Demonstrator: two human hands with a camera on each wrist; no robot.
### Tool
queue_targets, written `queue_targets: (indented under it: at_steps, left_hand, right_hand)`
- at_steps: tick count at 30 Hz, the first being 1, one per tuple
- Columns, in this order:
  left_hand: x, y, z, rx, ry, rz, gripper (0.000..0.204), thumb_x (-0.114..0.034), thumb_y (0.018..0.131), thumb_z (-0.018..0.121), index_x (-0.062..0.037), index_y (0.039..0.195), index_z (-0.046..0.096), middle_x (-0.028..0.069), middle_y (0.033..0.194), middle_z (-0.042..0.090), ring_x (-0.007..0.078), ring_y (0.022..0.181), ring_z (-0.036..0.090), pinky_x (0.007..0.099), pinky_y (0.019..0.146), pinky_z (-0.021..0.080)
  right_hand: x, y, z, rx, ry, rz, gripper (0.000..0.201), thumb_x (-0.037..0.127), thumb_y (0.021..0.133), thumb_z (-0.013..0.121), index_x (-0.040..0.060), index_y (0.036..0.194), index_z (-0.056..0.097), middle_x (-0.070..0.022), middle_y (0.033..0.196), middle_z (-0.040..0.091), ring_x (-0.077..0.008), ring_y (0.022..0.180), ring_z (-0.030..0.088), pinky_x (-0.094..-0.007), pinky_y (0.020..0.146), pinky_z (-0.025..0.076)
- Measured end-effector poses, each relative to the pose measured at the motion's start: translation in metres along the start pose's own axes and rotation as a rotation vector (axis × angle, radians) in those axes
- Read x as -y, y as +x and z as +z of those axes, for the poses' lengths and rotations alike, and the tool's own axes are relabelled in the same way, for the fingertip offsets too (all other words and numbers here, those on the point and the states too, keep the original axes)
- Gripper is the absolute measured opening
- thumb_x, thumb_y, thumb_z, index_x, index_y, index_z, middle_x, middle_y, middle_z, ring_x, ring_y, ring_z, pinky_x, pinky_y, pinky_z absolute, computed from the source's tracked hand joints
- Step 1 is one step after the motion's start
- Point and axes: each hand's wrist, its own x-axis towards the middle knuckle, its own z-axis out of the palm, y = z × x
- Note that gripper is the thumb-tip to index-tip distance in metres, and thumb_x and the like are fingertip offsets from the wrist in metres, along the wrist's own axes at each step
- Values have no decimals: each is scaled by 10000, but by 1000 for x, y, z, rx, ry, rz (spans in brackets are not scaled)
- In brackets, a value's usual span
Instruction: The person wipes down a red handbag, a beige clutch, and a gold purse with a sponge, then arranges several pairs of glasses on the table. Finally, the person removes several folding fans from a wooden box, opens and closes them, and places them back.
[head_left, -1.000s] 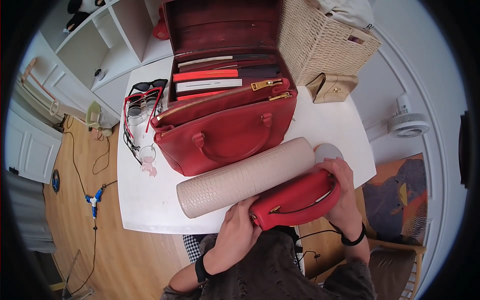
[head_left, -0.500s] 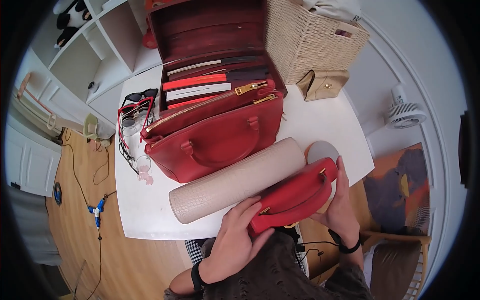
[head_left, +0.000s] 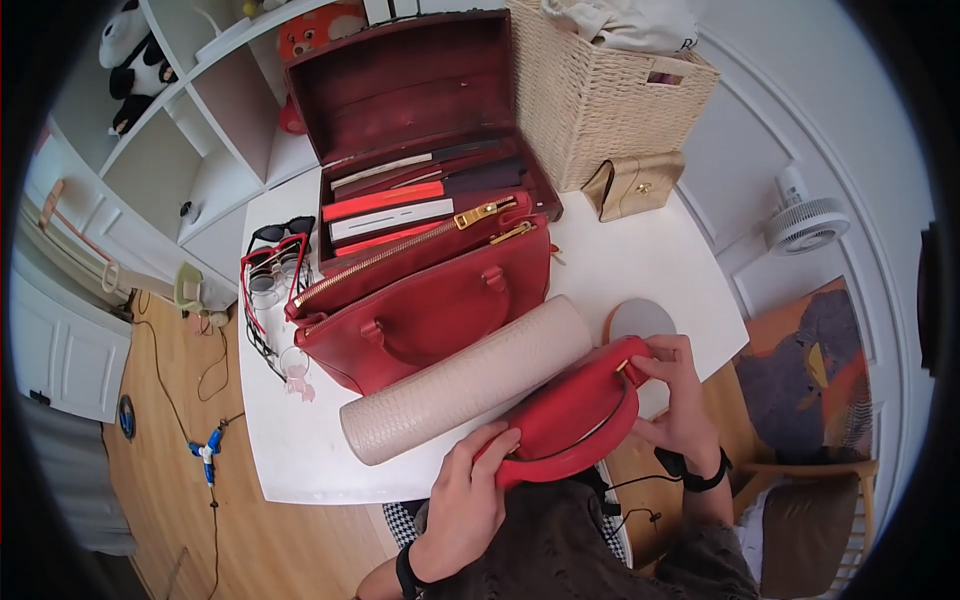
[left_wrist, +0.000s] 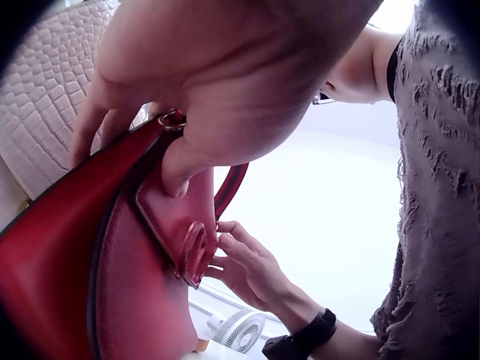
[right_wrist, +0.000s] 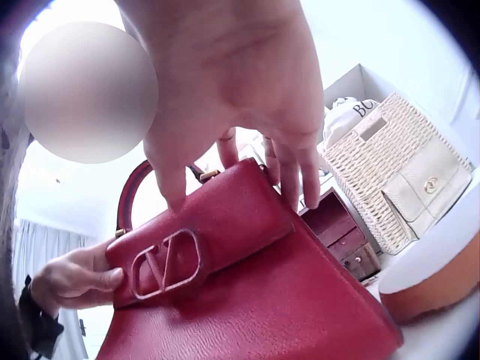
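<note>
A small red handbag (head_left: 565,415) with a curved top handle is held between both hands at the table's near edge. My left hand (head_left: 462,510) grips its left end, thumb on the front flap (left_wrist: 169,217) and fingers over the back. At the right end my right hand (head_left: 683,400) pinches the top corner beside the handle's gold fitting. A V-shaped emblem (right_wrist: 166,264) shows on the flap in the right wrist view. Just behind the handbag lies a pale crocodile-patterned roll (head_left: 465,385). Beyond that stands a larger red handbag (head_left: 440,320) with gold zips.
An open dark red case (head_left: 410,100) holding several flat items stands at the back. Glasses (head_left: 270,270) lie at the left. At the right are a woven basket (head_left: 610,110), a gold pouch (head_left: 635,188) and a round grey-topped object (head_left: 640,320).
My right hand has shifted from straight fingers along the handbag's right side to a pinch at its top corner. My left hand keeps its hold. The head view has shifted a little.
</note>
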Motion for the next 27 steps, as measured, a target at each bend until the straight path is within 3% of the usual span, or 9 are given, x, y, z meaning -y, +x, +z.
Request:
queue_targets:
  at_steps: [5, 7, 12, 14, 19, 21, 22, 24, 27]
  left_hand:
    - [-1, 4, -8, 26, -30, -13, 672, 45, 701, 725, -42, 1311, 459, 156, 1280, 517, 363, 1074, 580, 412, 896, 508]
    - [0, 5, -9, 31, -41, -3, 658, 13, 721, 749, -25, 1308, 452, 169, 1274, 521, 371, 1068, 584, 411, 895, 507]
    - [4, 1, -10, -1, 14, -32, 679, -128, 773, 801, 44, 1303, 412, 249, 1215, 553, 412, 1043, 609, 423, 892, 514]
    - [5, -5, -6, 1, -20, -98, 674, -148, 783, 800, 50, 1297, 412, 254, 1214, 560, 413, 1024, 625, 425, 868, 528]
    - [4, -8, 10, -42, -40, -203, 668, -210, 796, 806, 70, 1262, 418, 261, 1184, 596, 413, 936, 672, 423, 787, 567]
    - [-1, -4, 13, -128, -51, -187, 641, -213, 777, 820, 32, 1244, 455, 226, 1112, 645, 393, 894, 688, 410, 754, 576]
    - [0, -4, 15, -135, -39, -188, 641, -213, 777, 820, 32, 1244, 455, 226, 1112, 645, 393, 894, 688, 410, 754, 576]
    - [4, -4, 21, -95, -20, -176, 612, -189, 742, 856, 11, 1186, 486, 201, 1010, 690, 307, 921, 711, 354, 759, 583]
    - [3, -3, 28, -151, -50, -137, 529, -148, 734, 857, 5, 1132, 543, 180, 980, 703, 275, 900, 720, 332, 751, 588]
  right_hand:
    - [25, 27, -33, 92, -39, 113, 697, 221, 699, 867, 108, 1293, 520, -177, 1265, 500, -354, 1047, 579, -402, 901, 499]
    - [25, 46, -68, 285, -125, 62, 611, 265, 749, 829, 102, 1259, 535, -133, 1181, 560, -309, 1053, 587, -384, 907, 481]
    - [-25, 98, -130, 182, -257, 287, 632, 246, 761, 809, 42, 1272, 498, -131, 1157, 585, -323, 1085, 572, -396, 937, 447]
    - [-89, 124, -141, 147, -483, 134, 663, 199, 757, 802, 38, 1303, 462, -137, 1209, 572, -336, 1112, 557, -399, 952, 450]
    - [-174, 194, -123, 124, -783, 165, 747, 116, 691, 804, 40, 1341, 443, -152, 1314, 519, -360, 1205, 502, -421, 1029, 419]
    - [-213, 209, -102, 157, -968, -95, 714, 95, 667, 802, 41, 1301, 477, -143, 1290, 532, -348, 1202, 509, -439, 1026, 413]
    - [-215, 212, -91, 149, -960, -103, 714, 95, 667, 802, 41, 1301, 477, -143, 1290, 532, -348, 1202, 509, -439, 1026, 413]
    - [-216, 209, -71, 257, -992, 174, 617, 102, 684, 790, 65, 1238, 520, -119, 1261, 544, -337, 1188, 522, -451, 1008, 420]
    - [-212, 194, -83, 207, -895, 121, 489, 141, 711, 780, 77, 1139, 553, -114, 1195, 572, -338, 1148, 546, -447, 955, 449]
